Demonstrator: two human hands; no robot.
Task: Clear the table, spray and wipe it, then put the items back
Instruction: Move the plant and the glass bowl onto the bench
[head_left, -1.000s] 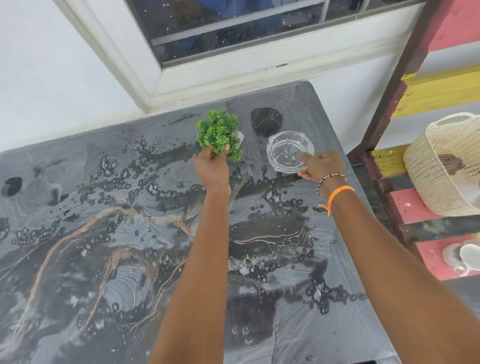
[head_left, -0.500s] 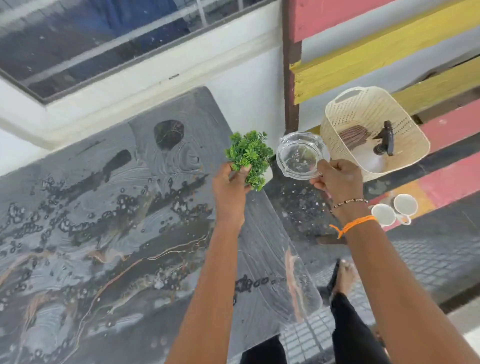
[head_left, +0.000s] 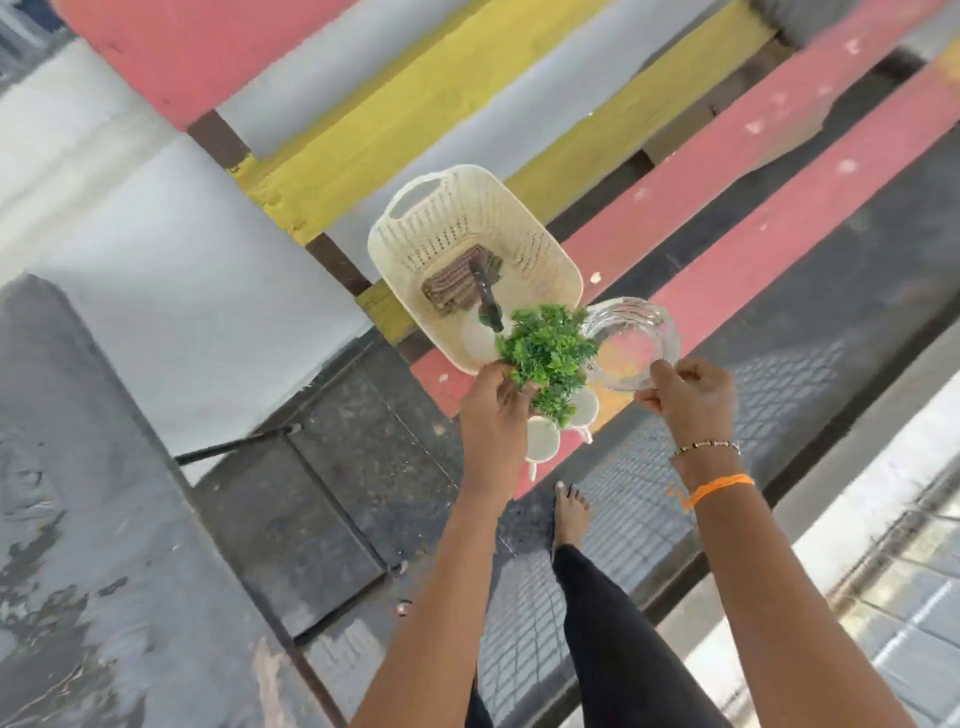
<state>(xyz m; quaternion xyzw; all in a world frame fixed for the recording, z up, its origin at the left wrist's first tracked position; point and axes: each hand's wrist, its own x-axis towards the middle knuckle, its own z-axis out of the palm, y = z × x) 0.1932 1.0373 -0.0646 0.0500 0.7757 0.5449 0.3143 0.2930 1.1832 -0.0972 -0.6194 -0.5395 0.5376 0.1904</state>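
Carrying plant (head_left: 548, 358) pinched in left hand (head_left: 493, 410) and glass dish (head_left: 631, 340) gripped at its rim by right hand (head_left: 693, 395), both held over bench (head_left: 779, 218) beside basket (head_left: 415, 228), likely to leave table (head_left: 78, 519) bare for spraying.

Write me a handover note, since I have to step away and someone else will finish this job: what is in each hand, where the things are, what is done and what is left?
Left hand: holds the small green plant.
Right hand: holds the clear glass dish by its rim.
Both are held over the painted bench, next to the cream basket, which holds a folded cloth and a dark-topped bottle. Two white cups sit on the bench under the plant.
The table is off to the left; the visible part carries nothing.
Done: items lifted off.
Left: set plant and dish down, spray, wipe, put everything back.
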